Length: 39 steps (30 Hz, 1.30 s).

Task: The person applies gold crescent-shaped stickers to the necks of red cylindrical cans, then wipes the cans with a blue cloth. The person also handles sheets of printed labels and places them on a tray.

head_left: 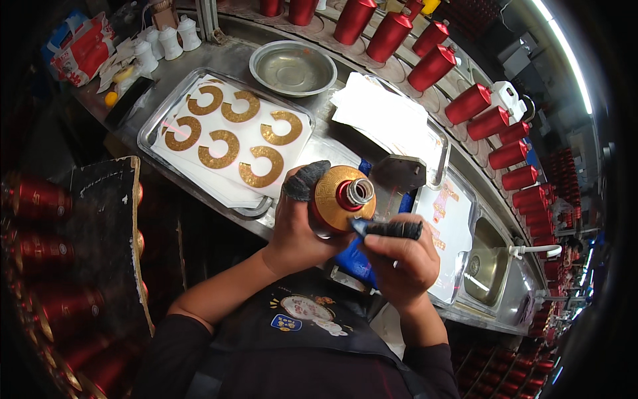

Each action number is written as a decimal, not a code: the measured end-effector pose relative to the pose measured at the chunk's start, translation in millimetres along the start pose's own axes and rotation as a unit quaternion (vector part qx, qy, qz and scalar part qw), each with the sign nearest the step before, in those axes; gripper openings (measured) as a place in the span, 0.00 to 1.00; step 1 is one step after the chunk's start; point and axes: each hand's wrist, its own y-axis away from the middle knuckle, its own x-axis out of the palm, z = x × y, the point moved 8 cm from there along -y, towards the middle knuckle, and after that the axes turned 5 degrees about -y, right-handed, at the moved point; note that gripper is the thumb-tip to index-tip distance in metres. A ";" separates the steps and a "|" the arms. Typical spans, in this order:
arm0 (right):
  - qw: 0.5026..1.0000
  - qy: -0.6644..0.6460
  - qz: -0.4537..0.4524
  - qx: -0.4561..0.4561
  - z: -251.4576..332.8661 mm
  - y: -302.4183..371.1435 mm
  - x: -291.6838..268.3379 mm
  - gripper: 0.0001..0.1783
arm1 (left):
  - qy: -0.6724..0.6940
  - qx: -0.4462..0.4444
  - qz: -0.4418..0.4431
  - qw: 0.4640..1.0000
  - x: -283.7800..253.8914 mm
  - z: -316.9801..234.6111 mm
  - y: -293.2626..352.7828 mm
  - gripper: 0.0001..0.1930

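My left hand [289, 229] is closed round a red bottle with a gold shoulder [331, 189], its bare threaded neck tilted up toward me. A black cover wraps the left thumb. My right hand [407, 263] is closed on a small blue-tipped tool [359, 226], which touches the lower right of the shoulder. A black-wrapped piece lies along that hand; I cannot tell whether it is a handle or a covered finger. Beyond the bottle lie gold C-shaped decals [219, 149] on white sheets in a metal tray [147, 141]. A dark metal plate [399, 174] and blue cloth [355, 261] are close by.
A metal basin [286, 70] and a stack of white paper [379, 113] stand farther back. Right of my hands are a tray of printed sheets [455, 246] and a sink [490, 256] with a white faucet [545, 251]. Red bottles [432, 68] line the far side.
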 end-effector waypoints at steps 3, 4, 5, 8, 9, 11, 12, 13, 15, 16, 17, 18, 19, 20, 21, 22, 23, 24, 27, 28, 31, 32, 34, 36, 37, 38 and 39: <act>0.992 -0.072 -0.012 0.104 -23.1 -0.2 -6.1 0.14 | 0.110 -0.016 0.077 0.991 0.2 1.8 -9.7 0.49; 0.969 -0.120 -0.032 0.215 -46.0 3.7 -7.8 0.13 | 0.128 -0.019 0.122 0.984 2.8 2.6 -12.9 0.49; 0.941 -0.178 -0.058 0.284 -63.1 7.0 -8.6 0.13 | 0.147 -0.026 0.161 0.976 5.3 3.6 -15.3 0.50; 0.926 -0.175 -0.042 0.333 -91.5 2.6 -10.1 0.12 | 0.186 -0.035 0.201 0.961 4.7 4.6 -22.8 0.49; 0.926 -0.164 -0.044 0.337 -99.0 -0.1 -11.6 0.11 | 0.194 -0.029 0.210 0.958 3.9 4.1 -26.1 0.48; 0.938 -0.154 -0.017 0.310 -103.0 -9.0 -9.0 0.11 | 0.182 -0.031 0.253 0.950 6.0 5.4 -30.1 0.51; 0.948 -0.136 -0.002 0.288 -102.6 -14.8 -7.6 0.11 | 0.168 -0.031 0.276 0.946 6.9 6.6 -32.1 0.52; 0.958 -0.124 0.007 0.259 -99.4 -20.7 -6.8 0.11 | 0.152 -0.029 0.303 0.940 7.9 7.2 -33.1 0.53; 0.948 -0.157 0.007 0.278 -103.3 -28.0 -2.0 0.12 | 0.165 -0.075 0.337 0.924 7.8 13.3 -34.0 0.56; 0.936 -0.185 0.005 0.299 -106.2 -30.7 0.5 0.12 | 0.171 -0.097 0.354 0.915 9.1 15.7 -32.8 0.58; 0.925 -0.225 0.002 0.305 -106.6 -34.7 2.1 0.13 | 0.170 -0.073 0.339 0.922 6.4 12.3 -34.9 0.59; 0.927 -0.235 -0.018 0.292 -105.3 -39.7 0.4 0.14 | 0.169 -0.049 0.321 0.931 4.8 8.4 -35.9 0.60; 0.935 -0.218 0.016 0.279 -103.4 -45.7 3.8 0.13 | 0.170 -0.030 0.300 0.938 2.9 5.1 -36.2 0.60; 0.942 -0.207 0.054 0.259 -100.3 -51.3 8.3 0.13 | 0.170 -0.039 0.309 0.935 4.3 5.0 -32.8 0.59; 0.949 -0.196 0.088 0.232 -97.2 -57.5 11.5 0.13 | 0.167 -0.054 0.298 0.938 5.7 6.5 -30.9 0.59; 0.953 -0.180 0.102 0.223 -98.1 -62.5 14.6 0.12 | 0.173 -0.068 0.284 0.941 9.0 7.3 -28.3 0.60; 0.947 -0.174 0.105 0.248 -105.2 -66.2 17.2 0.12 | 0.165 -0.071 0.272 0.945 10.4 7.4 -26.2 0.60; 0.934 -0.204 0.109 0.274 -111.0 -69.6 21.0 0.11 | 0.152 -0.074 0.308 0.936 13.4 9.4 -24.5 0.59; 0.893 -0.309 0.202 0.257 -106.3 -79.7 41.9 0.11 | 0.151 -0.059 0.253 0.954 7.3 9.3 -27.6 0.57; 0.909 -0.274 0.217 0.228 -104.9 -84.9 46.1 0.11 | 0.155 -0.045 0.246 0.956 6.4 8.3 -29.5 0.55; 0.952 -0.089 0.216 0.199 -111.4 -92.7 41.9 0.11 | 0.147 -0.082 0.325 0.931 15.1 14.7 -26.1 0.54; 0.940 -0.144 0.197 0.239 -115.1 -89.3 40.6 0.11 | 0.133 -0.079 0.325 0.933 14.3 15.0 -26.7 0.53; 0.919 -0.240 0.152 0.273 -116.7 -81.0 32.1 0.11 | 0.106 -0.077 0.319 0.939 13.1 15.4 -27.4 0.52; 0.909 -0.275 0.116 0.291 -117.4 -66.7 23.6 0.12 | 0.146 -0.081 0.300 0.939 12.2 12.9 -27.5 0.51; 0.909 -0.243 0.088 0.327 -122.5 -55.7 16.9 0.12 | 0.158 -0.064 0.294 0.941 12.1 9.1 -27.3 0.50; 0.957 -0.072 0.072 0.270 -120.9 -57.1 3.4 0.13 | 0.159 -0.041 0.288 0.943 12.6 5.6 -28.4 0.50; 0.944 -0.123 0.033 0.303 -125.2 -47.9 -1.8 0.13 | 0.150 -0.037 0.272 0.950 11.7 5.3 -28.5 0.50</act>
